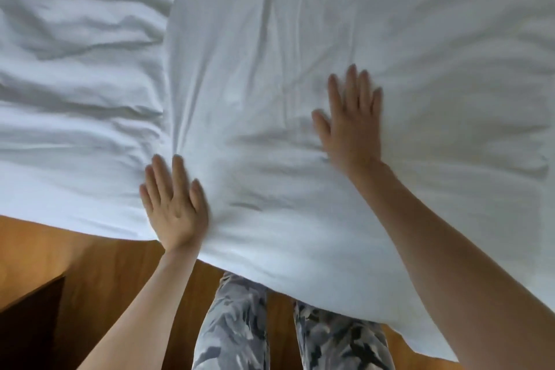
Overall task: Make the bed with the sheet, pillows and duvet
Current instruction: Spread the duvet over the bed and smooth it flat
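Observation:
A white duvet [330, 24] covers the middle and right of the bed and hangs over the near edge. To its left lies a wrinkled white sheet [75, 54]. My left hand [174, 204] lies flat with straight fingers at the duvet's left border near the bed edge. My right hand [351, 120] presses palm down on the duvet, fingers spread. No pillows are in view.
A wooden floor [114, 273] runs along the near side of the bed. My legs in patterned grey trousers [234, 324] stand against the bed edge. A dark shape [27, 324] sits at the lower left corner.

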`<state>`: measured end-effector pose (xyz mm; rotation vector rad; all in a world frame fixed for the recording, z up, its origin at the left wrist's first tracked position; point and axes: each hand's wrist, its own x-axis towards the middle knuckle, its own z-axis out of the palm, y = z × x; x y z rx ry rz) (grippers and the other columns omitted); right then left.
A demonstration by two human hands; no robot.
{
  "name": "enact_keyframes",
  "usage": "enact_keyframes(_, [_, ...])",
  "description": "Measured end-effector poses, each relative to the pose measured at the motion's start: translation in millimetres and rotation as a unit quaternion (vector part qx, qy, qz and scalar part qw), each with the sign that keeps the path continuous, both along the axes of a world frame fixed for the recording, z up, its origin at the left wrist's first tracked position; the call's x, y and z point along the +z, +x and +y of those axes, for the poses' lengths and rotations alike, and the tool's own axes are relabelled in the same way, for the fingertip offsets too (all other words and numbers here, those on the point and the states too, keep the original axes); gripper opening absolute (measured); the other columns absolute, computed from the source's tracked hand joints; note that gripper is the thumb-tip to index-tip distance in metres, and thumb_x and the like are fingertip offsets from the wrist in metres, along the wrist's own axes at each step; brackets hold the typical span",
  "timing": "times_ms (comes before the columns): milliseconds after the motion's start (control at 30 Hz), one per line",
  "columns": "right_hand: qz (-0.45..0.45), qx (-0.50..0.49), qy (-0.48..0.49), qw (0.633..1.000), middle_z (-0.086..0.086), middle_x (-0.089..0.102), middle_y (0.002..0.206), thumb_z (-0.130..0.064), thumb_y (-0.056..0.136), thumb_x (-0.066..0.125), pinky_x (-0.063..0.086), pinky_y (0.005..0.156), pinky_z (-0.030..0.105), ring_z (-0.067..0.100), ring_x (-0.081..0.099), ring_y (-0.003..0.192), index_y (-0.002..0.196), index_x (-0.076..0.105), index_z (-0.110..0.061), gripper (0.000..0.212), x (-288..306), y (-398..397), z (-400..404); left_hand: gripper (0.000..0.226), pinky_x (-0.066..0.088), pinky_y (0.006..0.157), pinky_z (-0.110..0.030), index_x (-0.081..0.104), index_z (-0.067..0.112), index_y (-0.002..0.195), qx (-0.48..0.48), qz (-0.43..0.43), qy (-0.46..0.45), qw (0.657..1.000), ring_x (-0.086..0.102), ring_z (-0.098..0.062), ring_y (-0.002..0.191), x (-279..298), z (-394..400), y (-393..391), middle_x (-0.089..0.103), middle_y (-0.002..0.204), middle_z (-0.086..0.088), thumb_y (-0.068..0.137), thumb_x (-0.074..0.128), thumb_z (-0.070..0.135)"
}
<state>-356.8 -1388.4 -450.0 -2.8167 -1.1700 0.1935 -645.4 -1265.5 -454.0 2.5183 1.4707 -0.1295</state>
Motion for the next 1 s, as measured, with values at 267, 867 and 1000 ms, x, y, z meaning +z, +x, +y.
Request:
enact_keyframes(267, [0.095,0.203,0.076,0.972,0.013,0.024,0.157,-0.043,0.1,0.031,0.02,0.117,0.046,0.028,0.017,0.147,0.149,0.034,-0.014,0.056,-16,-189,59,0.04,0.046,0.098,-0.052,0.046,0.008,0.135,0.196,0.024,-0.088,0.976,0.054,-0.035,0.117,5,-13,-125,0.058,0.127,-0.017,0.099,0.047,0.024])
enact_keyframes(867, [0.162,0.209,0.213,0.941,0.023,0.044,0.144,-0.021,0.098,0.047,0.033,0.113,0.041,0.031,0.039,0.137,0.136,0.045,0.008,0.048,-6,-223,62,0.048,0.045,0.059,-0.029,0.053,0.014,0.129,0.073,-0.183,-0.076,0.978,0.057,-0.024,0.099,26,17,-70,0.058,0.114,-0.009,0.088,0.067,0.034])
enact_keyframes(1000, [0.127,0.17,0.241,0.947,0.025,0.047,0.139,-0.023,0.099,0.047,0.036,0.111,0.043,0.034,0.04,0.135,0.129,0.05,0.009,0.044,-8,-227,64,0.036,0.043,0.05,-0.029,0.065,0.012,0.111,0.042,-0.15,-0.045,0.987,0.054,-0.029,0.092,20,19,-63,0.057,0.106,-0.012,0.083,0.072,0.033])
